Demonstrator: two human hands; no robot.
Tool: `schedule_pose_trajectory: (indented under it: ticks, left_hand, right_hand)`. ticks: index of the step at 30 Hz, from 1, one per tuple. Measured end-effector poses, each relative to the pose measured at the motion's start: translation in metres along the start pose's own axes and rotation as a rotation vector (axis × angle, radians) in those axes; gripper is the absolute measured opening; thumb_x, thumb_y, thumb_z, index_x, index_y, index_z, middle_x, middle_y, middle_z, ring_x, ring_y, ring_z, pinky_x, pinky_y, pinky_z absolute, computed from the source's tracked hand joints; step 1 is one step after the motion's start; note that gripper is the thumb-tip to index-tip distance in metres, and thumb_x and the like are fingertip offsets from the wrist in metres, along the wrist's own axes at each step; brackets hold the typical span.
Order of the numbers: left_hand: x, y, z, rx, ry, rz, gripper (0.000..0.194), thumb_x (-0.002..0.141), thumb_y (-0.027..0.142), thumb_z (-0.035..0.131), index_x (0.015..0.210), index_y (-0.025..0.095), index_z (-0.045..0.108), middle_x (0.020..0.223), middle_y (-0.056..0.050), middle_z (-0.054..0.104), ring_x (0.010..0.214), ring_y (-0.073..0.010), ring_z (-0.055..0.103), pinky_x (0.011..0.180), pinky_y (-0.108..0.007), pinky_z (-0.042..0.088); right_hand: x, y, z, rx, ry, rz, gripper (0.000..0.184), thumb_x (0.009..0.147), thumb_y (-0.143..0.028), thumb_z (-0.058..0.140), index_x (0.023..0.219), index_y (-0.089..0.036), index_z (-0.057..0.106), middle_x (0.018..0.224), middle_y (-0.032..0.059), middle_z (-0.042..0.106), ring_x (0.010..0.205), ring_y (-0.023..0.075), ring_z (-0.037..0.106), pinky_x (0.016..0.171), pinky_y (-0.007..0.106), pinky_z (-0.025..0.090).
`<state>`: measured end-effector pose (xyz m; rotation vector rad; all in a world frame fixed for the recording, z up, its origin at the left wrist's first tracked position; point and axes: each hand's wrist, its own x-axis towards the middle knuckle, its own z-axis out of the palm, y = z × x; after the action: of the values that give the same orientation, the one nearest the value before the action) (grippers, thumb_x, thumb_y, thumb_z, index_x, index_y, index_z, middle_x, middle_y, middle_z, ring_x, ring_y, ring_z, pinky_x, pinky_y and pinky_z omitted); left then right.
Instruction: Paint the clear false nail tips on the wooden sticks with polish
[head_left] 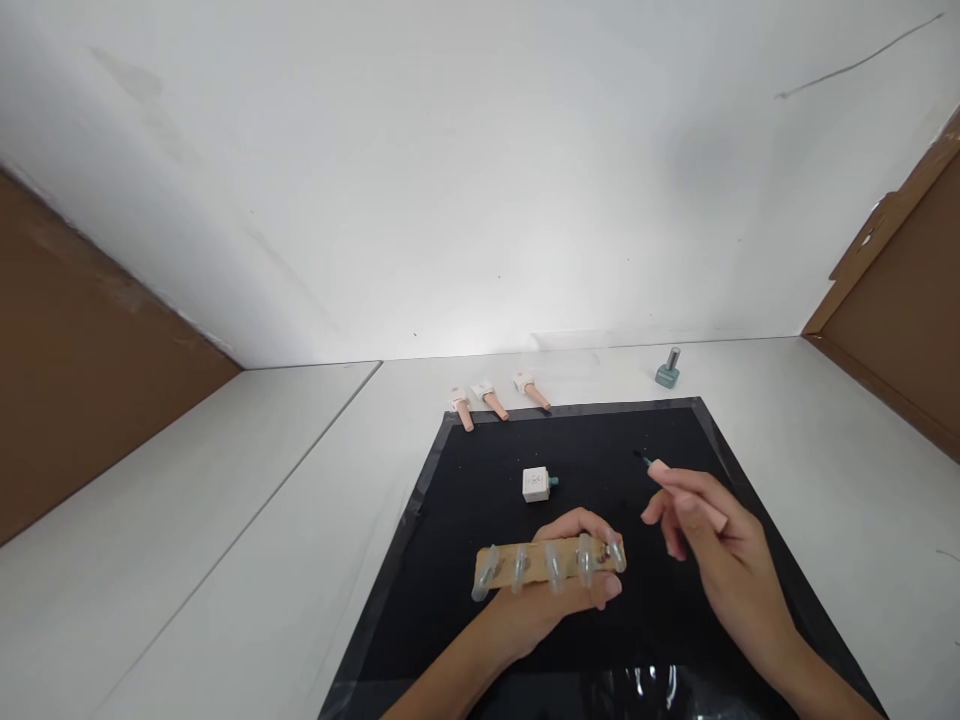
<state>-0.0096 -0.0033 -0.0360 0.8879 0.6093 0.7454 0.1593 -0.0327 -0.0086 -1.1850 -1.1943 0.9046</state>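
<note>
My left hand [555, 600] is wrapped round a tan strip [536, 563], with the thumb along its near edge. Several clear false nails [553, 567] stand in a row across this strip. To the right, my right hand [731, 560] grips a nail polish brush [658, 472] by its long pink cap. The brush's dark tip points up and left, apart from the strip. Beyond my left hand a white nail polish bottle [535, 485] lies uncapped on its side, its teal neck facing right. Both hands hover over a black mat [585, 440].
Three white bottles with pink caps lie at the mat's far left edge, among them one nail polish bottle [530, 388]. A teal bottle [667, 373] with a silver cap stands past the far right corner. Brown cardboard panels [892, 300] and a white wall [480, 200] enclose the white table.
</note>
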Motion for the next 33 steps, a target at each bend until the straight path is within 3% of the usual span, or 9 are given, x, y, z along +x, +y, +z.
schedule_pose_trajectory:
  ticks: [3, 7, 13, 18, 23, 28, 33]
  left_hand:
    - [-0.001, 0.002, 0.001, 0.03, 0.034, 0.024, 0.031, 0.06, 0.027, 0.084, 0.077, 0.015, 0.061, 0.065, 0.004, 0.056, 0.054, -0.0058, 0.048, 0.051, -0.018, 0.041]
    - [-0.002, 0.005, 0.004, -0.012, 0.1, 0.041, 0.032, 0.059, 0.029, 0.084, 0.08, 0.016, 0.064, 0.065, 0.004, 0.056, 0.056, -0.0072, 0.049, 0.052, -0.019, 0.04]
    - [-0.002, 0.011, 0.007, -0.022, 0.12, 0.026, 0.036, 0.057, 0.03, 0.085, 0.085, 0.017, 0.067, 0.065, 0.003, 0.056, 0.058, -0.0087, 0.049, 0.053, -0.021, 0.039]
    - [-0.003, 0.013, 0.009, -0.05, 0.065, 0.0, 0.035, 0.057, 0.028, 0.085, 0.084, 0.016, 0.064, 0.065, 0.002, 0.057, 0.057, -0.0087, 0.049, 0.052, -0.021, 0.039]
    - [-0.004, 0.012, 0.009, -0.118, 0.069, 0.007, 0.048, 0.055, 0.023, 0.086, 0.095, 0.019, 0.061, 0.069, 0.003, 0.061, 0.058, -0.0086, 0.052, 0.052, -0.02, 0.04]
    - [-0.005, 0.015, 0.005, -0.113, 0.114, 0.08, 0.048, 0.051, 0.023, 0.089, 0.092, 0.017, 0.064, 0.063, 0.003, 0.061, 0.058, -0.0096, 0.055, 0.055, -0.021, 0.041]
    - [-0.01, 0.021, -0.005, -0.096, 0.167, 0.165, 0.048, 0.053, 0.026, 0.088, 0.094, 0.019, 0.065, 0.064, 0.002, 0.063, 0.063, -0.0114, 0.059, 0.06, -0.022, 0.044]
  right_hand:
    - [0.001, 0.0, 0.002, -0.156, -0.124, -0.035, 0.012, 0.086, -0.029, 0.058, 0.089, -0.026, 0.068, 0.078, 0.0029, 0.068, 0.068, 0.0181, 0.064, 0.059, 0.028, 0.052]
    - [0.0, -0.002, 0.006, -0.16, -0.243, -0.078, 0.016, 0.08, -0.017, 0.057, 0.091, -0.025, 0.065, 0.082, 0.0028, 0.069, 0.076, 0.0191, 0.066, 0.069, 0.03, 0.055]
    - [-0.003, 0.003, 0.009, -0.118, -0.221, -0.051, 0.029, 0.071, -0.014, 0.065, 0.096, -0.027, 0.061, 0.095, 0.0032, 0.07, 0.076, 0.0181, 0.063, 0.072, 0.032, 0.054]
    - [-0.002, 0.003, 0.01, -0.071, -0.243, -0.004, 0.023, 0.071, -0.015, 0.066, 0.092, -0.025, 0.062, 0.087, 0.0023, 0.07, 0.076, 0.0192, 0.065, 0.071, 0.033, 0.055]
    - [0.0, -0.005, 0.007, -0.046, -0.231, -0.037, 0.022, 0.071, -0.014, 0.067, 0.089, -0.025, 0.06, 0.084, 0.0016, 0.071, 0.079, 0.0199, 0.068, 0.074, 0.034, 0.056]
    - [0.003, -0.003, -0.002, 0.082, -0.169, -0.082, 0.024, 0.073, -0.015, 0.07, 0.089, -0.026, 0.058, 0.089, 0.0005, 0.068, 0.079, 0.0171, 0.069, 0.076, 0.031, 0.056]
    - [0.007, 0.002, -0.009, 0.212, -0.154, -0.101, 0.024, 0.076, -0.03, 0.074, 0.091, -0.027, 0.055, 0.091, -0.0001, 0.065, 0.076, 0.015, 0.07, 0.075, 0.031, 0.057]
